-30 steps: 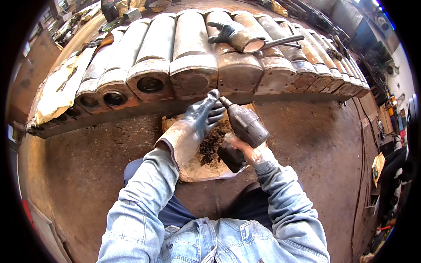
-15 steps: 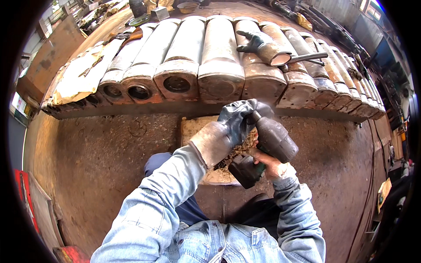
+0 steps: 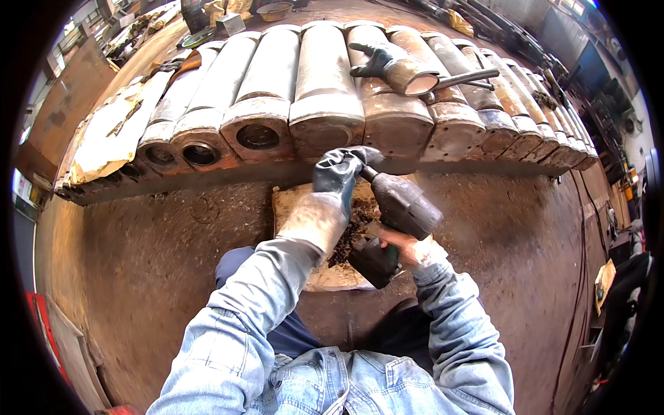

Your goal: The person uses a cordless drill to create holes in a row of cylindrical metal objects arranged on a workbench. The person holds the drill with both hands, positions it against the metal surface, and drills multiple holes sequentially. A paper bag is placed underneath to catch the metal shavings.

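Observation:
My right hand [image 3: 415, 250], bare, is wrapped round the grip of a cordless impact wrench [image 3: 404, 204] with a dark body and a black battery pack [image 3: 373, 263]. Its nose points up and left toward my left hand [image 3: 335, 178], which wears a dark coated glove with a pale, dirty cuff. The gloved fingers are curled closed at the tip of the nose; what they grip there is hidden. Beneath both hands lies a worn tan board or tray [image 3: 339, 280] covered with small dark bits.
Ahead stands a long row of heavy metal cylinders [image 3: 321, 66] with block ends. On them lie a second glove [image 3: 398, 68], a dark bar [image 3: 467, 77] and a pale sheet [image 3: 114, 131]. A metal block [image 3: 230, 25] and a bowl [image 3: 274, 11] sit farther back.
The view has shifted, so the cylinders appear farther left. Both hands and the impact wrench also appear farther left, with the wrench's nose still at my gloved fingers.

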The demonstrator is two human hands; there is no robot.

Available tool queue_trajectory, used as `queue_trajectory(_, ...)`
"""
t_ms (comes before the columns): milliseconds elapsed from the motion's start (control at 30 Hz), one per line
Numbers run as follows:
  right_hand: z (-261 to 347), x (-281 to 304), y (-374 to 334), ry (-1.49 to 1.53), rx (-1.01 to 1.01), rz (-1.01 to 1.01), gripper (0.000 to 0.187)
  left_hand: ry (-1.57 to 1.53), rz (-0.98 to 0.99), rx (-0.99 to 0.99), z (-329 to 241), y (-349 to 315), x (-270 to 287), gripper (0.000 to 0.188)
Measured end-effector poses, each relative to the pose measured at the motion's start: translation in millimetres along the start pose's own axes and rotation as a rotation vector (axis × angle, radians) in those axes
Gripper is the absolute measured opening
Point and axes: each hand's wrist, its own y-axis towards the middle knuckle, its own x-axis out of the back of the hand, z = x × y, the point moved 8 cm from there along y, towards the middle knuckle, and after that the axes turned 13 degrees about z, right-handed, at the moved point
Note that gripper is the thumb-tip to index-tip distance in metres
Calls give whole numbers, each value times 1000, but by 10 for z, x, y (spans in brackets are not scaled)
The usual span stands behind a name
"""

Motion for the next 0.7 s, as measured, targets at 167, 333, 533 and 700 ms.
queue_trajectory(167,117,-41,120,9,45,-60,43,-535,-210,31,173,-107,173,23)
queue_trajectory(333,-97,272,388,-39,21,-254,35,-33,-163,135,489,-82,269,38)
queue_trajectory(533,-235,476,768,52,154,-219,36,-46,-233,96,358,-182,261,54)
queue_trajectory(700,-216,320,1004,273,125,-260,38,-169,-229,15,165,-301,341,51)
